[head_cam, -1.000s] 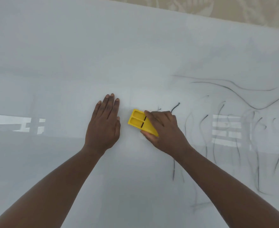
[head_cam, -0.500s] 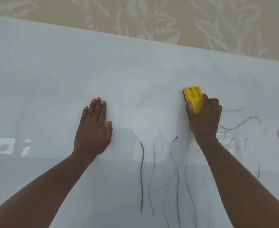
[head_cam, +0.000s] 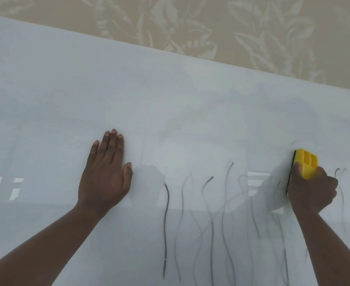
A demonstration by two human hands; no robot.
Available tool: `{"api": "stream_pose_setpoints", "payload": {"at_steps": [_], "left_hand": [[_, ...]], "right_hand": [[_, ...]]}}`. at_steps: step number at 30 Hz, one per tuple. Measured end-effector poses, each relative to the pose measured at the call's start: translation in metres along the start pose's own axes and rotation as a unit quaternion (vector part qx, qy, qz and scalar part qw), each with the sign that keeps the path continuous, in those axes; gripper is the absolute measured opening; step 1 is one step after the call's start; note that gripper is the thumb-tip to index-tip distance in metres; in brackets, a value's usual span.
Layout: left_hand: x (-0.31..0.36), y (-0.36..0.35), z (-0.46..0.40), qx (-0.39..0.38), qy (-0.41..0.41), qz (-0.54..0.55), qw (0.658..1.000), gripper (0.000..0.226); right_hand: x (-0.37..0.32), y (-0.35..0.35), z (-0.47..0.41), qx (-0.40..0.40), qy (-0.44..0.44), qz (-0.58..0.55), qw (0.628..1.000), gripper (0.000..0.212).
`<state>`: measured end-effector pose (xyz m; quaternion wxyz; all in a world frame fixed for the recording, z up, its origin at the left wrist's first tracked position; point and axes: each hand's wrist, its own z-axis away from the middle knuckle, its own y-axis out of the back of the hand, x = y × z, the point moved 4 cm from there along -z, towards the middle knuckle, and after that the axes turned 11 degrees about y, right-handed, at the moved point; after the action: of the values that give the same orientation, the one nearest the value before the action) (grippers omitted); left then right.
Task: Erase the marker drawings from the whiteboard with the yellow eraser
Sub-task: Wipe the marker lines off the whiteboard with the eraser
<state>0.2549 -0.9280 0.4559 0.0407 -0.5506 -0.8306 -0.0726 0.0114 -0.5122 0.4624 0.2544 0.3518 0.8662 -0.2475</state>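
A large whiteboard [head_cam: 170, 96] lies flat and fills most of the view. Several wavy dark marker lines [head_cam: 166, 223] run down its lower middle and right; the upper part shows only faint smears. My right hand [head_cam: 310, 190] grips the yellow eraser [head_cam: 306, 164] at the right, its dark pad pressed on the board. A short curl of marker [head_cam: 337, 171] shows just right of that hand. My left hand [head_cam: 106, 174] rests flat on the board to the left, fingers together, holding nothing.
Beyond the board's far edge lies a beige surface with a pale leaf pattern [head_cam: 211, 27]. Bright window reflections sit on the board at the left [head_cam: 15, 189] and near my right hand [head_cam: 256, 182].
My right hand has swept the eraser from beside my left hand to far right across the board; the long curved lines seen earlier in the upper right no longer show. The left hand stayed flat.
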Motion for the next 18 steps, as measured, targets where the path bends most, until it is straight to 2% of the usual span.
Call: {"api": "stream_pose_setpoints", "payload": {"at_steps": [2, 6, 11, 14, 18], "left_hand": [[0.000, 0.000, 0.000, 0.001, -0.002, -0.005, 1.000, 0.069], [-0.001, -0.001, 0.000, -0.002, -0.002, -0.004, 1.000, 0.068], [-0.002, 0.001, 0.000, -0.017, -0.006, 0.013, 1.000, 0.066], [-0.003, 0.002, 0.002, -0.022, -0.016, 0.025, 0.999, 0.064], [-0.003, 0.002, 0.007, -0.020, -0.017, 0.029, 0.999, 0.062]], "right_hand": [[-0.020, -0.005, 0.022, 0.014, 0.032, -0.009, 0.999, 0.068], [-0.088, -0.023, 0.082, 0.026, 0.154, -0.056, 0.986, 0.054], [-0.167, -0.039, 0.166, -0.002, 0.316, -0.114, 0.942, 0.053], [-0.185, -0.038, 0.216, -0.016, 0.388, -0.122, 0.913, 0.053], [-0.171, -0.029, 0.262, -0.041, 0.472, -0.101, 0.875, 0.053]]}}
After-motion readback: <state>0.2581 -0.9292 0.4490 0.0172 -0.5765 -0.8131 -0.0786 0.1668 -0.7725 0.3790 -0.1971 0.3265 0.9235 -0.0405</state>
